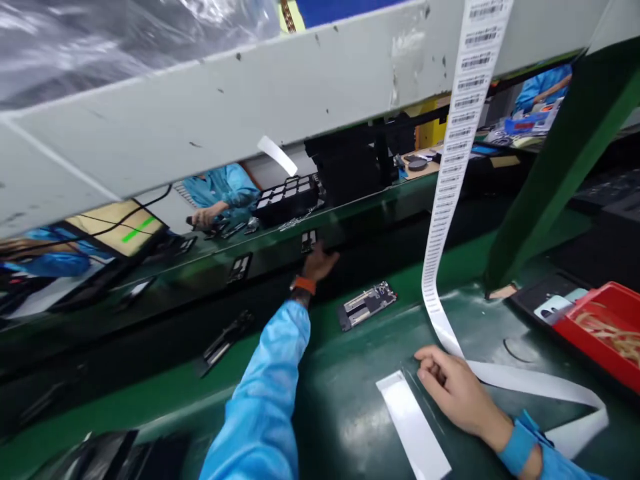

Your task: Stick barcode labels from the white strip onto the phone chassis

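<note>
My left hand [320, 262] reaches out over the dark conveyor belt, fingers apart, its tips close to a small phone chassis [309, 241]; contact between them cannot be made out. On the green ledge nearer me lies another phone chassis [367, 305] with its inner boards exposed. My right hand [457, 390] rests on the green bench with curled fingers, and whatever may be in them is hidden. Left of it lies a white paper strip [415, 427]. A long strip of barcode labels [453, 167] hangs from above and runs down behind my right hand.
More phone parts [240, 267] and a phone chassis [225, 341] lie along the belt. At right stands a red tray [610, 327] of rubber bands beside a green post [540, 173]. A white shelf edge [300, 73] crosses above. Across the belt, a co-worker's hand [209, 215] handles parts.
</note>
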The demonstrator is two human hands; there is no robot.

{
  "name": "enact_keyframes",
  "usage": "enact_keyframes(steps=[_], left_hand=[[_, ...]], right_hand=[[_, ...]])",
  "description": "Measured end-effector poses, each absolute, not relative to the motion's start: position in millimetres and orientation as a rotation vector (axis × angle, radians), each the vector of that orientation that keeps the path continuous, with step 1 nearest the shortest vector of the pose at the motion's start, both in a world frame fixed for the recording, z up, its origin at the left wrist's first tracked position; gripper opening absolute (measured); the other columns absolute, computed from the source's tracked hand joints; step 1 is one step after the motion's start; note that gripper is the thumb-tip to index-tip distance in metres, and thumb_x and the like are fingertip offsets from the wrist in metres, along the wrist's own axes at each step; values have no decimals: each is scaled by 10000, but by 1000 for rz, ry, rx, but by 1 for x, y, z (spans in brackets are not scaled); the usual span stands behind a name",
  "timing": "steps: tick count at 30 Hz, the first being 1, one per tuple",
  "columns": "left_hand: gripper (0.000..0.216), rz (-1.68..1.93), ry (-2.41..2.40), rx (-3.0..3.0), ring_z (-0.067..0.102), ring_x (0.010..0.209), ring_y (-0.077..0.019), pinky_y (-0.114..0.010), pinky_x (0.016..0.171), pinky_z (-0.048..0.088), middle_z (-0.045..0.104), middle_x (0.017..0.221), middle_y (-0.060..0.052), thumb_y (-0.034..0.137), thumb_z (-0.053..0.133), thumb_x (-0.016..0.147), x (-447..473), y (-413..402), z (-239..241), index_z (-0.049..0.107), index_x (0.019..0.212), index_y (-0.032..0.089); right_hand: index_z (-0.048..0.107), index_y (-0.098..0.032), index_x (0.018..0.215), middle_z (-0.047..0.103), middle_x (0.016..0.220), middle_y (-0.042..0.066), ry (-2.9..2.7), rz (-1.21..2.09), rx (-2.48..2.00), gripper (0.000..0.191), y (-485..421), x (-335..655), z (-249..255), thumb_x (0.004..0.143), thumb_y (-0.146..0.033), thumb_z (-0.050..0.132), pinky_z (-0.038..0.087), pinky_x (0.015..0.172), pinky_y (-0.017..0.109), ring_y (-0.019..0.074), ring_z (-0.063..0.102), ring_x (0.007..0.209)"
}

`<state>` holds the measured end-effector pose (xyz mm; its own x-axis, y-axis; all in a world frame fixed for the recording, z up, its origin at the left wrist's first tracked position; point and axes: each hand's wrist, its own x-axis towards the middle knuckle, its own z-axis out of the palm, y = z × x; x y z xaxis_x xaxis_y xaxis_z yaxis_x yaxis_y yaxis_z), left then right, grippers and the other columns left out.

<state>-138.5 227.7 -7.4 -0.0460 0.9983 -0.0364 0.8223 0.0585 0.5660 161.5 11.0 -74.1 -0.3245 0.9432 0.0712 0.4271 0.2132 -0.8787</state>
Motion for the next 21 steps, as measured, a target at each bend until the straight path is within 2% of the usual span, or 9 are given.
enact_keyframes(steps=[3,6,10,12,13,14,16,19,21], left_hand=[[797,349,1762,1934,612,1082,-281,-344,952,465,678,1101,-83,458,886,579,-108,189,-27,599,1256,150],[832,289,1718,1990,560,1178,-386,-421,1020,421,639,1186,-130,339,948,375,-76,169,-34,652,1128,151],[605,406,1773,2011,616,1063,-364,-395,957,456,599,1162,-153,271,903,457,-51,145,-19,639,988,151],[528,589,1754,2028,615,1049,-334,-370,953,449,593,1128,-141,334,860,578,-37,116,-13,616,1021,180],[517,780,1655,2005,624,997,-323,-367,929,454,615,1031,-119,362,854,600,-28,98,-13,615,1027,193],[533,900,1528,1942,635,924,-305,-367,898,462,627,937,-88,377,848,618,-20,79,-15,608,1063,208],[635,991,1413,1791,638,873,-293,-379,882,459,650,937,-80,364,832,651,-3,45,-19,572,1211,217],[812,1002,1264,1624,623,1017,-302,-392,984,422,656,1119,-106,254,833,639,9,16,-20,496,1376,216],[949,921,1066,1481,622,1056,-289,-383,979,446,629,1219,-114,177,835,605,9,14,-20,417,1456,226]], right_hand=[[598,-189,987,629,711,1,-1852,1067,-1289,195,10,159,-74,910,-320,477,488,614,287,157,608,623],[609,-188,922,638,701,3,-1856,1075,-1285,171,11,158,-73,887,-317,502,483,613,286,156,615,634],[616,-177,889,640,708,9,-1738,1181,-1242,170,14,160,-75,871,-325,537,513,608,283,147,612,634],[603,-168,1026,676,845,48,-1566,1247,-1199,240,15,158,-77,873,-347,555,545,596,291,159,636,689],[569,-169,1140,685,968,80,-1474,1265,-1157,323,15,157,-78,874,-353,566,566,612,302,170,657,754],[511,-179,1250,670,1096,109,-1395,1269,-1106,420,15,156,-79,874,-352,580,585,656,321,184,672,842],[424,-204,1355,623,1253,130,-1297,1239,-1031,532,15,154,-78,871,-332,604,586,812,367,207,664,1021],[503,-197,1274,672,1185,97,-1253,1197,-1074,446,16,159,-72,862,-318,621,524,963,401,222,642,1104],[574,-175,1181,705,1103,81,-1249,1212,-1142,374,18,166,-67,862,-364,623,533,926,386,229,659,1039]])
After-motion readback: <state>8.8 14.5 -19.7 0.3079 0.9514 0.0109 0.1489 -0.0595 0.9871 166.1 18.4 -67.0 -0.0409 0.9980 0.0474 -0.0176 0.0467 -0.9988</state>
